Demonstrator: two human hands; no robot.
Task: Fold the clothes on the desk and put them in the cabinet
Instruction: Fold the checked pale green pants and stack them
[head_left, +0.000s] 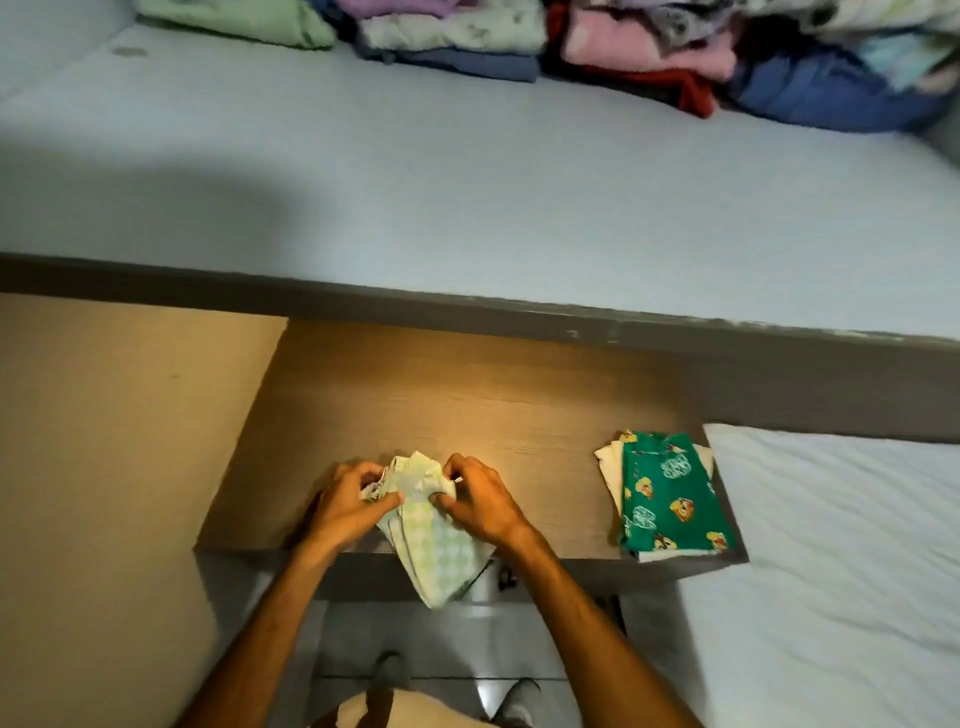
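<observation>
A pale green checked garment lies at the front edge of the wooden desk, its lower end hanging over the edge. My left hand grips its bunched upper left part. My right hand pinches its upper right part. To the right on the desk sits a folded green garment with cartoon prints, resting on a folded white piece.
A light blue shelf surface spreads beyond the desk, with stacks of folded clothes along its far edge. A white mattress is at the right, a beige wall at the left.
</observation>
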